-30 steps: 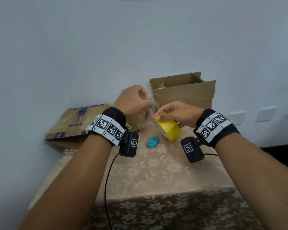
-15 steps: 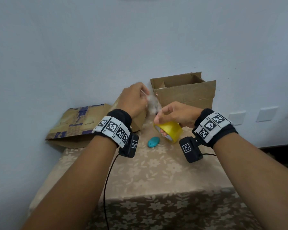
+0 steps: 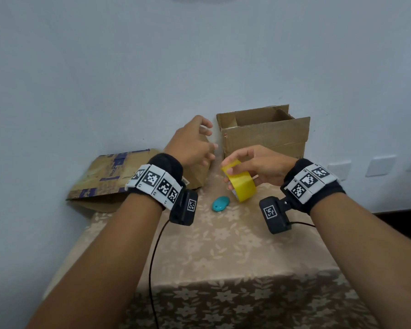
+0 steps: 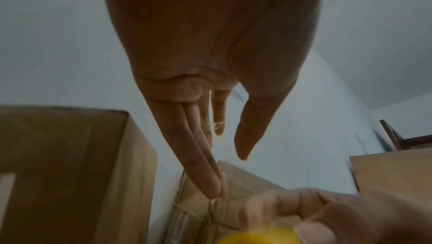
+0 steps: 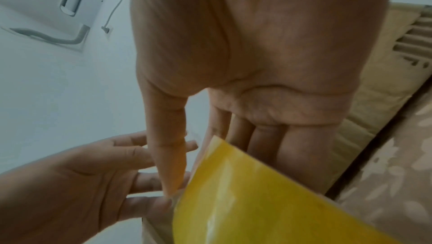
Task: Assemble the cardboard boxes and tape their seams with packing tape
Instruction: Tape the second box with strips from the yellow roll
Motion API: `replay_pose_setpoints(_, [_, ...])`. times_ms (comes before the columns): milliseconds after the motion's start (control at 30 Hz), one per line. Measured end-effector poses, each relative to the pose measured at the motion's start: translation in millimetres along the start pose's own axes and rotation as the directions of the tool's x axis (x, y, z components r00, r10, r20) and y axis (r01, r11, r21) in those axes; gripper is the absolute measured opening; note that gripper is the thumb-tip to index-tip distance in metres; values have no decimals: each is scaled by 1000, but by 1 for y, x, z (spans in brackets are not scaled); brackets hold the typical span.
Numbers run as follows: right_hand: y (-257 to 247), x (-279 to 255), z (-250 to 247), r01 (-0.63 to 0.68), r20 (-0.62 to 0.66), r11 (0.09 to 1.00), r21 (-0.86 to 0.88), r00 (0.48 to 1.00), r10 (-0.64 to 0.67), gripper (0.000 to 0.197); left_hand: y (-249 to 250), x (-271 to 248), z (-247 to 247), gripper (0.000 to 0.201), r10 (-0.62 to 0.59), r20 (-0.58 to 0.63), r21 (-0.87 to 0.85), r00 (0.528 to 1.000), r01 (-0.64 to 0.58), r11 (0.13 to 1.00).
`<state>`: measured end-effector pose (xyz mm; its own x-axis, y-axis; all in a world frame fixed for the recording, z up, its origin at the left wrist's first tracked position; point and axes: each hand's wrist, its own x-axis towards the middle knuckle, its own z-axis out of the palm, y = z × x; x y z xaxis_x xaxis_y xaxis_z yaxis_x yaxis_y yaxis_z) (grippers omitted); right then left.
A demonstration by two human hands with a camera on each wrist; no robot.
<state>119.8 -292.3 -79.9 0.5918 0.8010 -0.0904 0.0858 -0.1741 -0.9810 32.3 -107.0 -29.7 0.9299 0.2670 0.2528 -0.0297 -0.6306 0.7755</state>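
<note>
My right hand [image 3: 259, 162] grips the yellow tape roll [image 3: 241, 184], thumb on its outer face and fingers curled about its rim, and holds it in the air above the counter [image 3: 223, 245]. My left hand [image 3: 192, 143] hovers just beside the roll with fingers spread and loosely bent, holding nothing; its fingertips [image 5: 163, 203] lie close to the roll's edge, but I cannot tell whether they touch it. Beyond the hands, an upright cardboard box [image 3: 266, 131] stands open-topped against the wall, its flaps unfolded. To the left a second box [image 3: 114, 176], bearing blue markings, lies partly behind my left wrist. A small teal object [image 3: 220, 203] rests on the counter below the roll. No strip is drawn from the roll, so I judge the task to be early: the open top remains to be closed and taped. Both forearms reach forward, wrists level.
</note>
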Motion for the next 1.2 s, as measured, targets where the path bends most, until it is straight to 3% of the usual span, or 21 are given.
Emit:
replay_pose_setpoints(100, [0,-1,-3,36,-12,997,61,999,-35,36,-5,4,9,67,64,59,87,996,-69,994])
replay_pose_setpoints(200, [-2,-2,-6,88,-12,989,116,996,-87,40,-6,6,15,85,107,44,191,993,-114,975])
replay_pose_setpoints(367, [-2,-2,-10,134,-42,977,166,991,-129,48,-5,5,20,100,149,-77,80,986,-143,987])
replay_pose_setpoints(667, [-5,-1,-4,153,-40,973,172,988,-148,54,-10,6,30,97,143,-130,-58,981,-152,987])
replay_pose_setpoints(833, [-8,-2,-1,149,-24,980,134,989,-148,73,-15,12,28,95,84,-182,-52,980,-95,994])
replay_pose_setpoints(1000, [-6,4,1,101,-19,986,133,995,-100,83,-12,7,30,95,103,-138,-25,985,-107,994])
replay_pose_setpoints(1200, [1,11,9,28,-78,1000,13,997,-27,73,-11,3,38,92,127,-47,19,991,-126,992])
